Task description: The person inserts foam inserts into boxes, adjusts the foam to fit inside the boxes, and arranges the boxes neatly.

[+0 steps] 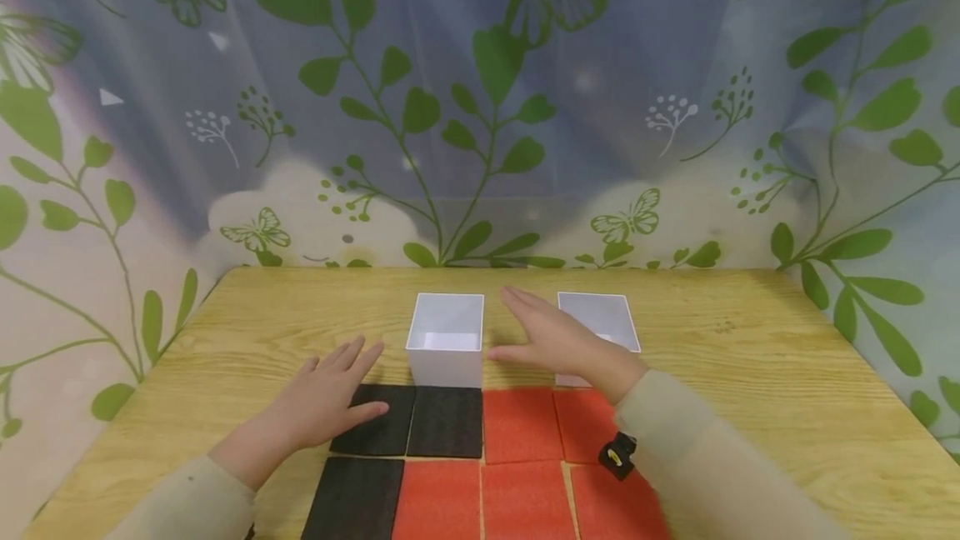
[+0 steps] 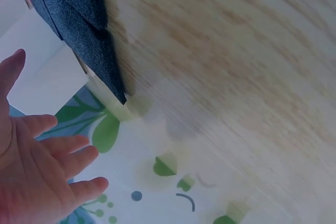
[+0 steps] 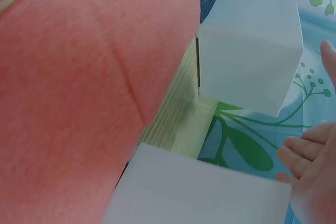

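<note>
- Risk (a), judged: the R hand [image 1: 566, 348] is standing between the L box [image 1: 447, 369] and the R box [image 1: 596, 315] — its wrist is hiding part of the latter, so a sideways swing is risking a knock, poss. a tip-over, as such boxes are probably light.
- Risk (b), judged: the R sleeve [image 1: 697, 440], w/ a black fitting [image 1: 618, 455] at its cuff, is overhanging the red squares [image 1: 442, 498]; a low pass could be dragging one askew.
- Risk (c), judged: the L hand [image 1: 326, 407] is hanging over the black squares [image 1: 446, 423]; a careless press could be skewing their edges.
- Grip: both hands are showing wide, fingers extended, thumbs apart; neither is holding anything. Whether the R hand is touching a box, one cannot tell.
- Boxes: both are standing upright on the worktop [image 1: 750, 373], a gap between, just behind the squares; they are showing plain white walls, no lids.
- Squares: flat, felt-like, they are lying in rows — back row: 2 black, 2 red; next: 1 black, 3 red, running out of frame.
</note>
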A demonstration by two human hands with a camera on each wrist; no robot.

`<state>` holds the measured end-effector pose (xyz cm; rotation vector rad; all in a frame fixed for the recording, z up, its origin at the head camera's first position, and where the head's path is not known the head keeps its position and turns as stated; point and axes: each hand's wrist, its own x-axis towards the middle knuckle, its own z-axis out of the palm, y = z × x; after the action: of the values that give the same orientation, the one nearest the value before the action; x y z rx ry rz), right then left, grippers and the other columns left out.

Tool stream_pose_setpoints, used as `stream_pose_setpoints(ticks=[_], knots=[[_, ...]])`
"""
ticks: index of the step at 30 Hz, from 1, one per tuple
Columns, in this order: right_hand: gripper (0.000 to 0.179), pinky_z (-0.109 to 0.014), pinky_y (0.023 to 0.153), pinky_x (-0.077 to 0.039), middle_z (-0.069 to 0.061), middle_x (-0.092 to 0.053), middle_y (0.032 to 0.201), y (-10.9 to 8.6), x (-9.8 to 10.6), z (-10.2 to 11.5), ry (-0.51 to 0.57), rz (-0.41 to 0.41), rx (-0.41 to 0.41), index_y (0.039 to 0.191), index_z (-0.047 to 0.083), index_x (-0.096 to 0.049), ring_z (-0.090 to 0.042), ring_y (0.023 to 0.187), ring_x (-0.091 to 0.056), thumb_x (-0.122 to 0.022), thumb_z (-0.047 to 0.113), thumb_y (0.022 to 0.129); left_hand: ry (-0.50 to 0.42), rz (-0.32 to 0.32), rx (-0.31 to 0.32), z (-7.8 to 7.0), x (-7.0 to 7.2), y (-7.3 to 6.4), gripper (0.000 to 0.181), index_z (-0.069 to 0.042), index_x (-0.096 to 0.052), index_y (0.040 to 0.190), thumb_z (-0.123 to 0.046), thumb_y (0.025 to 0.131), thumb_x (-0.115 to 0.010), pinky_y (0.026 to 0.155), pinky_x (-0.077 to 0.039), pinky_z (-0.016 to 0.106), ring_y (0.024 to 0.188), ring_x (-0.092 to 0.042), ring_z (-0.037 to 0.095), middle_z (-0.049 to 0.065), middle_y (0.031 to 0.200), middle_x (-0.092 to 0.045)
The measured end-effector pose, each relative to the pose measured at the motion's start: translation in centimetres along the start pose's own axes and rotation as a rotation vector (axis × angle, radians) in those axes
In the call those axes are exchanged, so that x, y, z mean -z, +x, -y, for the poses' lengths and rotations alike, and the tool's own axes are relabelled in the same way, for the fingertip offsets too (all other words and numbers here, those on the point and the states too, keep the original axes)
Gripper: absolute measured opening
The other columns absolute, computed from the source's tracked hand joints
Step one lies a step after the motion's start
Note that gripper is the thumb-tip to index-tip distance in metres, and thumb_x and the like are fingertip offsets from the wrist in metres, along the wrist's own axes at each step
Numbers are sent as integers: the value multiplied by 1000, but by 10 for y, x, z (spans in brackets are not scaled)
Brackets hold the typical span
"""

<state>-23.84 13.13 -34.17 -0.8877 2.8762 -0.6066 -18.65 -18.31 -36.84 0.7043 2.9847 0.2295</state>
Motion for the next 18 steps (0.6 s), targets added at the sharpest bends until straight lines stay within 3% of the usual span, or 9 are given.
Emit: stream_pose_setpoints(ticks=[9, 18], knots=[[100, -38, 111, -18, -15, -14, 153, 11, -7, 12, 44, 58, -15, 148, 1, -12, -26, 139, -17, -61, 58, 82, -24, 59, -3, 1, -7, -1, 76, -7, -33, 145, -48, 87, -60, 99, -23, 66, 131, -32, 41, 24, 145, -31], [105, -38, 112, -15, -15, -5, 154, 21, -10, 17, 114, 124, -61, 148, 1, -3, -24, 141, -9, -62, 57, 81, -13, 94, -32, 0, -4, 2, 73, -5, -37, 142, -47, 87, -59, 98, -25, 65, 129, -35, 40, 26, 144, -31]])
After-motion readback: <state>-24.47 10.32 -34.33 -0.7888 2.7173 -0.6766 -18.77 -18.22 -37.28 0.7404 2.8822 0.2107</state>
